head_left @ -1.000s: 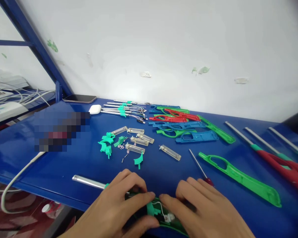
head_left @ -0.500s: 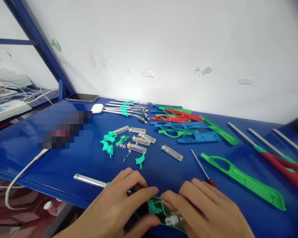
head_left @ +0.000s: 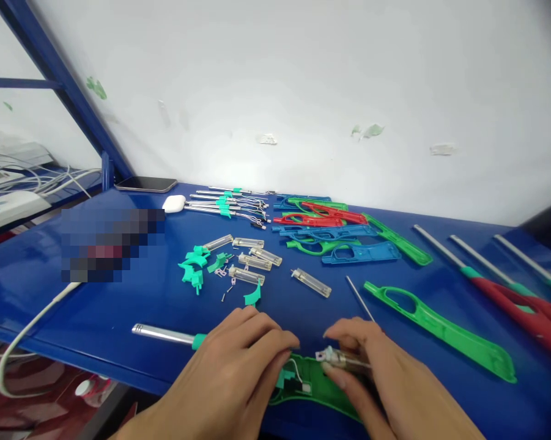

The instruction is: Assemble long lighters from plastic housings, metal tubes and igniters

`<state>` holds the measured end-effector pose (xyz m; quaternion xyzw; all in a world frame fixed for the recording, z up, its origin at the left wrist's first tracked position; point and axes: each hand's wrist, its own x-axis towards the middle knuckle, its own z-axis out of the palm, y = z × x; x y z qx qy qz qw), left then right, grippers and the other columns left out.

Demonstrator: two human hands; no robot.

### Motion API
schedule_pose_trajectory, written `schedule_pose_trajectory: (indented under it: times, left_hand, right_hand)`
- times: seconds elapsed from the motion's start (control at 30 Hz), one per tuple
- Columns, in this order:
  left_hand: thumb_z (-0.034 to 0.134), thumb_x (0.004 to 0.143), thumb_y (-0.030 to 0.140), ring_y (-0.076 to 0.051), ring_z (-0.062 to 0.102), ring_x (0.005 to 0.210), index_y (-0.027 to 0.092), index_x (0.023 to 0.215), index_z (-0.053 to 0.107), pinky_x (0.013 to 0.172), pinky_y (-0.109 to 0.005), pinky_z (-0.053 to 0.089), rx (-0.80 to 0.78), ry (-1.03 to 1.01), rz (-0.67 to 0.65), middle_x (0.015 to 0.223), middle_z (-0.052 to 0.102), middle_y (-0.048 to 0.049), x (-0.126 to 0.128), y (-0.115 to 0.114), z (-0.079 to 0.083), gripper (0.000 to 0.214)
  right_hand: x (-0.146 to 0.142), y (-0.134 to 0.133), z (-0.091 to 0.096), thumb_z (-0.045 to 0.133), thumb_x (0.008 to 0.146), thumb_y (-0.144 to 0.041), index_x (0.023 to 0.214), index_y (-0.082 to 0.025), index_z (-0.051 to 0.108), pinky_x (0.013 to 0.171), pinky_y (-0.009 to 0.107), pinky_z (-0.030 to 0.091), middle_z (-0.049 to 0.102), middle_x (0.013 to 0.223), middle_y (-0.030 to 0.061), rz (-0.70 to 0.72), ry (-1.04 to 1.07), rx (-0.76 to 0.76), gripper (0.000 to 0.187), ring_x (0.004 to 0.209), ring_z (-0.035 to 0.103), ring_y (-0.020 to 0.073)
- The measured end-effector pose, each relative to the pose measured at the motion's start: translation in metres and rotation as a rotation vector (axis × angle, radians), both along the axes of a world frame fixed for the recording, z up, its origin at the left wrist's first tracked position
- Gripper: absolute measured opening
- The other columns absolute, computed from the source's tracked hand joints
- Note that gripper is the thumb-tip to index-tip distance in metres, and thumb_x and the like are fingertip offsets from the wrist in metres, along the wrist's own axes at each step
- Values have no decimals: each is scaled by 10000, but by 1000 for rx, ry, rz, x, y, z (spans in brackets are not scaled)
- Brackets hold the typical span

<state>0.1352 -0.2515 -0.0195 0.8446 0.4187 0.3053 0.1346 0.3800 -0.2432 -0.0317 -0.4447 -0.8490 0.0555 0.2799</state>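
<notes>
My left hand (head_left: pixel 229 373) grips a green lighter shell half (head_left: pixel 323 386) at the front of the table, its fingers covering the shell's left part. Out to the left of that hand sticks a silver metal tube (head_left: pixel 162 333) with a teal collar (head_left: pixel 198 341). Within the shell, a teal trigger (head_left: pixel 283 379), a white wire and a black part with a pale tip are visible. Between thumb and fingers, my right hand (head_left: pixel 394 385) pinches a clear fuel tank (head_left: pixel 346 360), held just over the shell's right part. Its far end is hidden by the fingers.
Several clear tanks (head_left: pixel 312 283), teal triggers (head_left: pixel 193 272) and small screws lie mid-table. Wired tubes (head_left: pixel 229 198) and coloured shell halves (head_left: pixel 367 252) lie behind. At right are a screwdriver (head_left: pixel 360 298), a green shell half (head_left: pixel 444 330) and red lighters (head_left: pixel 499 299).
My right hand has lifted the tank up and right, off the shell, uncovering more of its green inside. My left hand stays on the shell, its fingers drawn closer together.
</notes>
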Motion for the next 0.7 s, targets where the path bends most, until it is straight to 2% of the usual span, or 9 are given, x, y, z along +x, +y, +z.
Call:
schedule_pose_trajectory:
  times: [0.1, 0.33, 0.7]
  left_hand:
    - [495, 1074, 96, -178, 678, 876, 221, 1127, 694, 876, -326, 584, 20, -23, 0, 989, 738, -10, 2, 1, 0, 241]
    - [494, 1103, 123, -160, 699, 867, 200, 1063, 725, 905, -325, 591, 118, -15, -24, 971, 777, -11, 5, 1, 2, 247]
    - [495, 1094, 92, -164, 680, 857, 192, 1051, 698, 845, -328, 582, 101, -29, -35, 955, 764, -15, 6, 1, 1, 230]
  right_hand:
    - [-1, 2, 6, 418, 1137, -332, 1027, -293, 603, 598, 214, 659, 775, 870, -30, 29, 43, -68, 219, 697, 797, 143]
    - [-8, 4, 6, 349, 1168, -419, 1045, -300, 679, 661, 211, 656, 762, 879, -28, 77, 59, -40, 372, 743, 774, 133]
    - [-8, 5, 7, 336, 1166, -454, 1062, -317, 690, 664, 225, 652, 755, 887, -38, 81, 46, -31, 394, 754, 759, 135]
